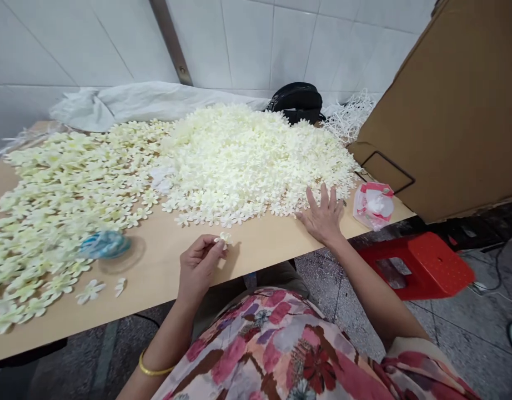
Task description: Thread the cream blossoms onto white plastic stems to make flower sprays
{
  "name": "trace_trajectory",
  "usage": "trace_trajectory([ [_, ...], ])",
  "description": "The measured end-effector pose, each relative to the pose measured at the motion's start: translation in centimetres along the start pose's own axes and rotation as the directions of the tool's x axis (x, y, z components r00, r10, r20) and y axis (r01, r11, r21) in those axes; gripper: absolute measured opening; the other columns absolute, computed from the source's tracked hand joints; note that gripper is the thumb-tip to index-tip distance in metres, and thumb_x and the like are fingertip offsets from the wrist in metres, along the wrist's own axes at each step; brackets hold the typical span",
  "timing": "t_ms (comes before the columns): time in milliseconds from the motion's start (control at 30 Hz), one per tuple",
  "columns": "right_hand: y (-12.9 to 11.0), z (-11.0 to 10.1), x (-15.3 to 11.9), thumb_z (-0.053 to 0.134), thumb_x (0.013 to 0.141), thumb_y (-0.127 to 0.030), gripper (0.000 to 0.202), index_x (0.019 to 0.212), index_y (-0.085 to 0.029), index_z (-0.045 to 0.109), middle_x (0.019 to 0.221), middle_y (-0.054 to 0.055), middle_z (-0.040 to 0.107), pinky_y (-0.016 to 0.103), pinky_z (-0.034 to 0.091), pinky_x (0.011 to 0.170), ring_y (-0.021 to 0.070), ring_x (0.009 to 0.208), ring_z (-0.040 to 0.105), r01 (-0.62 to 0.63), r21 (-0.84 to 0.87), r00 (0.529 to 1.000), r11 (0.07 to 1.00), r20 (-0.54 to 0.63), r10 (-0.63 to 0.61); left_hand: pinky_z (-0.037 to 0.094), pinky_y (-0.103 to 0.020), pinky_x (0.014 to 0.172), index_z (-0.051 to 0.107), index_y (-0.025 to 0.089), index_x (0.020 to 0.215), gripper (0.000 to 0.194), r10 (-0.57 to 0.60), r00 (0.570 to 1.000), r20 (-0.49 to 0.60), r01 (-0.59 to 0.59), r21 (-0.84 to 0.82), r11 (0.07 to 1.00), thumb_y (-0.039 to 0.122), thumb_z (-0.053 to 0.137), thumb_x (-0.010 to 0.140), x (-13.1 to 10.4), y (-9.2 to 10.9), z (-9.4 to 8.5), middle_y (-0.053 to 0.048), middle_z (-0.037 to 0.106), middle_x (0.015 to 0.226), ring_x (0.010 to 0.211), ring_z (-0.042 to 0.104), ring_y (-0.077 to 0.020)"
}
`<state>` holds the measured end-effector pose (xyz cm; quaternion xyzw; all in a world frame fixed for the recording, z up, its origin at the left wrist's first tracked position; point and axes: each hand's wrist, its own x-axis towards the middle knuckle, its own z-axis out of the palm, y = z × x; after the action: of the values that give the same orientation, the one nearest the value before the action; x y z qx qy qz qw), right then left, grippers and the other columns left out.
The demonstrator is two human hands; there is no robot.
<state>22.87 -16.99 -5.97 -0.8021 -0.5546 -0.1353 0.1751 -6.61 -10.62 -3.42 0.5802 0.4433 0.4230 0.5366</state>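
Observation:
My left hand (201, 261) pinches a small cream flower (224, 239) between thumb and fingers, just above the front part of the table. My right hand (322, 215) has its fingers spread over the right front edge of a large pile of pale flowers (243, 161); nothing shows in its grip. To the left, bigger yellowish-white flowers (73, 178) lie in a wide spread. A loose flower (90, 291) and a smaller piece (120, 286) rest close to the table's front edge.
On the wooden table (156, 266) stand a blue bundle in a clear dish (106, 244) and a pink-and-white packet (373, 205). Behind the pile are a black bag (296, 102), white cloth (143, 101) and white strands (351, 116). A cardboard box (451, 111) and red stool (439, 265) are at right.

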Motion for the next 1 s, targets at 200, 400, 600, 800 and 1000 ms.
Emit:
trace_trajectory([
  [200,1.7,1.0,2.2,0.035,0.084,-0.063,0.073,0.146,-0.027,0.02,0.154,0.014,0.009,0.071,0.017,0.101,0.044,0.139,0.006,-0.073,0.031,0.991,0.997,0.118,0.069,0.047,-0.024,0.059,0.062,0.019,0.073,0.015,0.012,1.0,-0.029,-0.01,0.056,0.998,0.032,0.068,0.07,-0.1,-0.1,-0.2,0.001,0.06,0.061,0.057,0.054,-0.011],
  [400,1.4,1.9,3.1,0.03,0.085,-0.065,0.072,0.146,-0.028,0.02,0.154,0.015,0.013,0.069,0.016,0.102,0.0435,0.138,0.012,-0.079,0.144,0.981,0.986,0.188,0.051,0.044,-0.023,0.06,0.062,0.019,0.071,0.014,0.061,0.998,-0.029,-0.06,0.03,0.998,0.031,0.068,0.072,0.4,-0.5,-0.2,0.002,0.06,0.06,0.056,0.054,-0.0096],
  [600,1.3,1.4,3.9,0.025,0.085,-0.066,0.072,0.146,-0.028,0.017,0.155,0.012,0.011,0.065,0.013,0.106,0.0406,0.14,0.008,-0.075,0.126,0.962,0.989,0.271,0.038,0.045,-0.024,0.062,0.062,0.018,0.07,0.015,0.094,0.995,-0.039,-0.096,-0.051,0.994,0.031,0.07,0.07,0.8,-0.6,0.1,0.001,0.06,0.06,0.058,0.054,-0.0092],
  [800,0.7,0.4,4.3,0.02,0.085,-0.066,0.073,0.147,-0.027,0.013,0.155,0.014,0.011,0.061,0.015,0.108,0.0382,0.141,0.009,-0.081,0.046,0.927,0.996,0.371,0.058,0.043,-0.022,0.057,0.059,0.017,0.067,0.02,0.064,0.995,-0.074,-0.073,-0.131,0.989,0.033,0.071,0.066,0.6,-0.6,0.5,0.002,0.06,0.057,0.052,0.053,-0.008],
  [1000,0.9,0.8,4.3,0.019,0.084,-0.067,0.074,0.144,-0.024,0.023,0.151,0.016,0.02,0.059,0.02,0.106,0.0381,0.138,0.018,-0.015,0.021,0.945,1.0,0.326,0.008,0.043,-0.022,0.056,0.055,0.014,0.061,0.02,-0.013,0.997,-0.082,-0.007,-0.244,0.97,0.028,0.07,0.061,0.9,0.0,0.6,0.001,0.058,0.053,0.05,0.052,-0.0076],
])
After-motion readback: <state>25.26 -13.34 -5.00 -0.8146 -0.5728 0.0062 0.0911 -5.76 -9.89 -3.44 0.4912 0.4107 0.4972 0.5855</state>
